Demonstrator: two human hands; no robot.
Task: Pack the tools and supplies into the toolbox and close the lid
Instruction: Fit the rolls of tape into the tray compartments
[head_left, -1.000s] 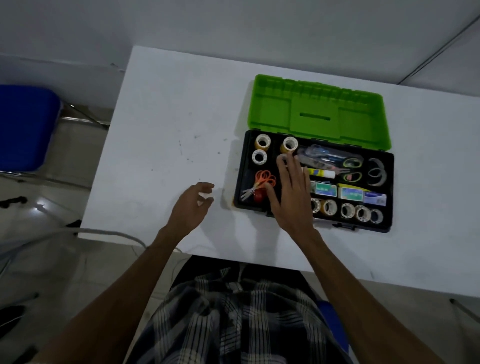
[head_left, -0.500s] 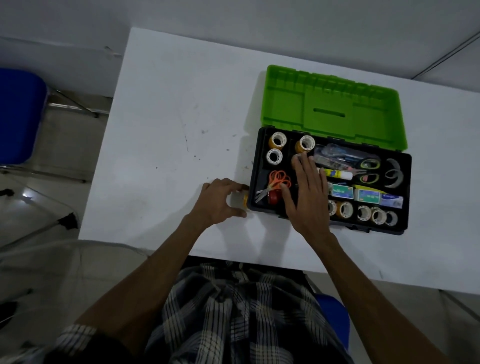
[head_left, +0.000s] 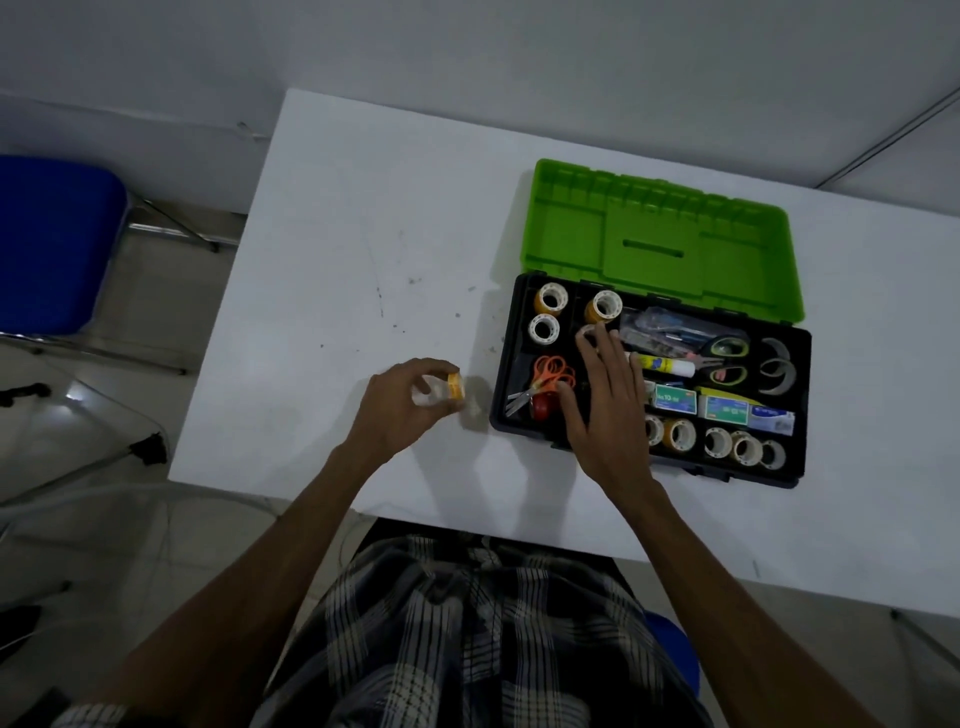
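Observation:
The black toolbox (head_left: 802, 395) lies on the white table with its green lid (head_left: 665, 239) open and laid back. Inside are tape rolls (head_left: 548, 301), orange scissors (head_left: 550, 376), green scissors (head_left: 727, 358), a glue stick (head_left: 665, 365) and staple boxes (head_left: 722, 408). My left hand (head_left: 400, 405) holds a small yellow-edged tape roll (head_left: 449, 387) just above the table, left of the box. My right hand (head_left: 605, 400) lies flat, fingers spread, across the box's left-middle compartments, hiding what is under it.
The white table (head_left: 363, 249) extends left of the box, with small dark marks. A blue chair (head_left: 52, 244) stands beyond the table's left edge. A second row of tape rolls (head_left: 727, 447) fills the box's front compartments.
My left hand reached the box's left wall, closed on the tape roll there and has drawn it left and up. My right hand stays flat on the box.

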